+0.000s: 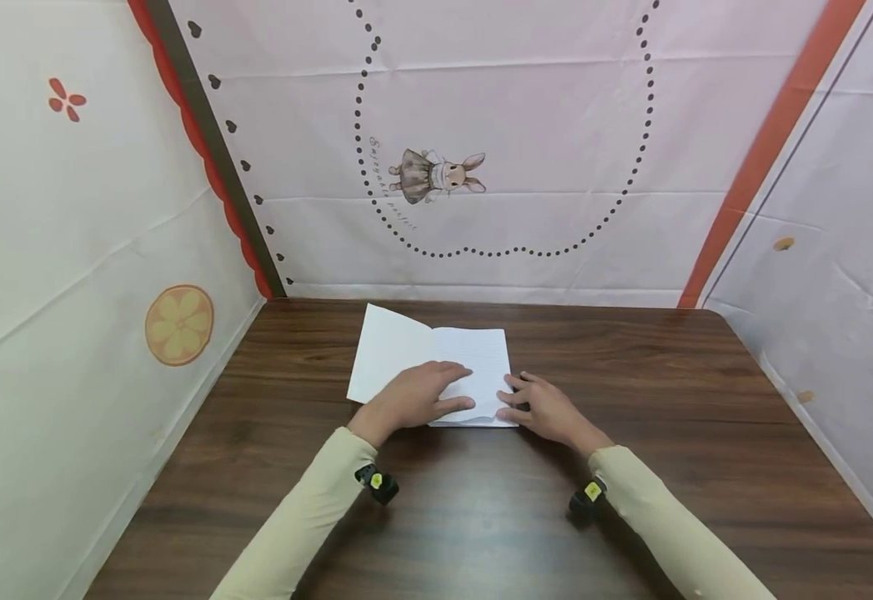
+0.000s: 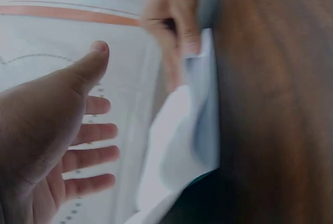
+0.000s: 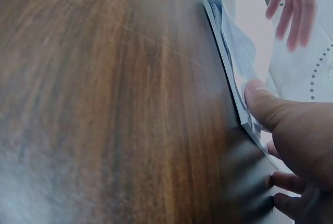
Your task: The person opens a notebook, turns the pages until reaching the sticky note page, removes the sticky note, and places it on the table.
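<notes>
An open notebook (image 1: 469, 346) with ruled white pages lies on the table, its left leaf or cover (image 1: 387, 354) spread out flatter and slightly raised. Over the middle of it hovers my left hand (image 1: 415, 396), fingers extended and thumb apart; in its wrist view that hand (image 2: 47, 130) holds nothing. My right hand (image 1: 544, 408) is at the notebook's right edge. The right wrist view shows its thumb (image 3: 257, 91) pressed on the page near the lower right corner, fingers along the edge, pinching the page. The upper pages bow upward along the near edge.
The dark wood-grain table (image 1: 481, 517) extends around the notebook on all sides. White patterned cloth (image 1: 526, 133) hangs behind the table and at both sides. Each wrist wears a small black camera (image 1: 378, 483).
</notes>
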{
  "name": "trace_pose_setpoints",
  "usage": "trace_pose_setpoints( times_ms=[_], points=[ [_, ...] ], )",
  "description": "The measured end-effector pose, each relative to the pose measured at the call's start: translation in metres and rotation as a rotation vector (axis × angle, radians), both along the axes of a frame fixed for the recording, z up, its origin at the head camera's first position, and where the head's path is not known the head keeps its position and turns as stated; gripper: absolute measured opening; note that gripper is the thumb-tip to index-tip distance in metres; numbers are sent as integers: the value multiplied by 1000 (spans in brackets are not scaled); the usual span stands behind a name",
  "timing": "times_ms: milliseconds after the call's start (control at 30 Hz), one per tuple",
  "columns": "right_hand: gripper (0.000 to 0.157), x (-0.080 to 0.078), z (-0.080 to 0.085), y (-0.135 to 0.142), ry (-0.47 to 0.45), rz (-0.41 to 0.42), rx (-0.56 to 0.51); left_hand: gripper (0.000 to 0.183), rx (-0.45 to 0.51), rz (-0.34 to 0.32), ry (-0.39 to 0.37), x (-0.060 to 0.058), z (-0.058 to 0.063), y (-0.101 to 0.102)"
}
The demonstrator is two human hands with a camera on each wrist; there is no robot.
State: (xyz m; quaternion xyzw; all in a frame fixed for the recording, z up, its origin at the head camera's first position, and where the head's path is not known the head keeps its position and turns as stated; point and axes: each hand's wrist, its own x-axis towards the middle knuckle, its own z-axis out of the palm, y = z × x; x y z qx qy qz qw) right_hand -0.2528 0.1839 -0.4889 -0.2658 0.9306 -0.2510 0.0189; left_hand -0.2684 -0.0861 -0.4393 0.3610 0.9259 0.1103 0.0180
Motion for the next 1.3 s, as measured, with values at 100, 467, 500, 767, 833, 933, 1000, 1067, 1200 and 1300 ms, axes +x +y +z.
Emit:
trace_pose_setpoints(
  times_ms=[100, 467, 500, 767, 833, 933, 1000, 1067, 1200, 1300],
  points=[
    [48, -1, -1, -1, 7, -1, 11, 65, 4, -31, 3, 1, -17, 12],
    [47, -2, -3, -5, 14, 7, 21, 58, -73, -87, 179, 3, -46, 35],
    [47, -2, -3, -5, 15, 9, 19, 57, -82, -88, 198, 3, -46, 35],
    [47, -2, -3, -6, 20, 11, 23, 44, -73, -93, 249, 3, -44, 36],
    [48, -1, -3, -5, 20, 10, 28, 40, -70, -84, 268, 3, -44, 36],
    [52, -1, -2, -4, 33, 18, 44, 33, -68, -53, 304, 2, -44, 38],
    [55, 1, -1, -3, 42, 22, 58, 30, -61, -25, 321, 2, -44, 40],
    [57, 1, 0, -2, 56, 31, 71, 27, -45, -2, 342, 2, -45, 41],
    [61, 2, 0, -1, 66, 31, 73, 23, -24, 22, 394, 2, -47, 46],
    [68, 1, -1, 0, 60, 9, 67, 16, -3, 36, 444, 2, -46, 50]
  ],
)
